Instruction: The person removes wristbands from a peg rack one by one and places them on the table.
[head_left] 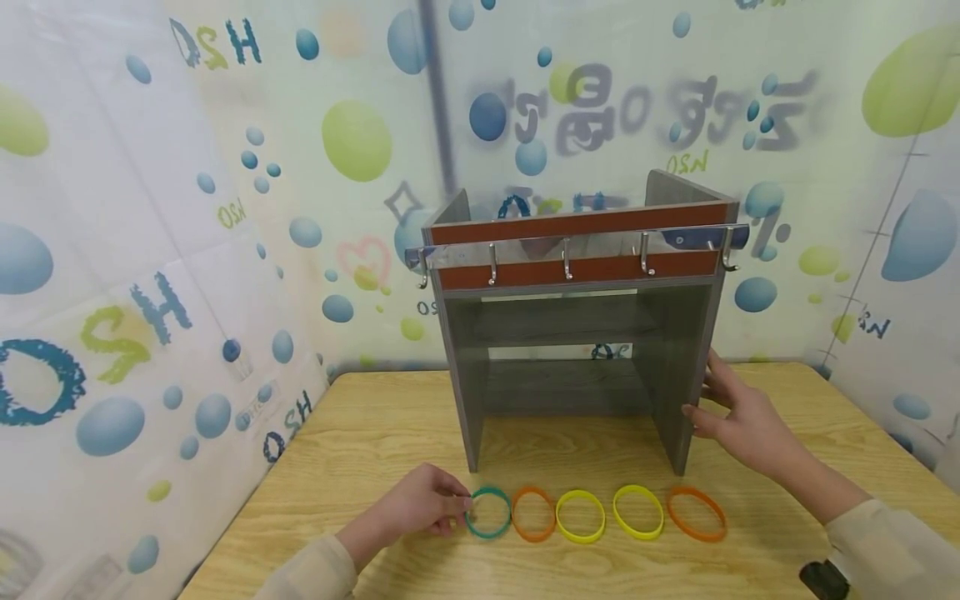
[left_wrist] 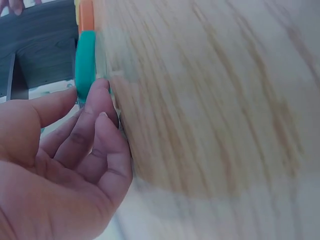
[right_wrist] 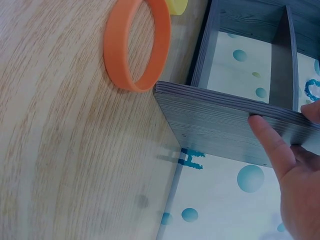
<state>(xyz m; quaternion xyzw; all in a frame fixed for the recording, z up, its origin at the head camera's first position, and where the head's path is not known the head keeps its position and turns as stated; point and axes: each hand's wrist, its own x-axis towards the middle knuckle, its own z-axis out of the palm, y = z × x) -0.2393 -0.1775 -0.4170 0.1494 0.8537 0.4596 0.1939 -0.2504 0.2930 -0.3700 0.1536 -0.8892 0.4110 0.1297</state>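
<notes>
My left hand [head_left: 423, 504] pinches the left edge of a teal wristband [head_left: 488, 536], which lies on the table; thumb and fingertip meet it in the left wrist view. To its right, in a row, lie an orange wristband [head_left: 533, 538], two yellow wristbands [head_left: 581, 539] and another orange wristband [head_left: 697, 536]. Behind the row stands a grey wooden rack [head_left: 566, 392] with a metal hook rail [head_left: 525, 250] across its top front. My right hand [head_left: 750, 425] touches the rack's right side panel [right_wrist: 215, 120], one finger extended along it in the right wrist view.
The light wood table [head_left: 360, 433] carries everything. A patterned curtain [head_left: 360, 275] hangs behind and at both sides. Several hooks stick out from the rail toward me. A small black object [head_left: 823, 579] shows by the right sleeve.
</notes>
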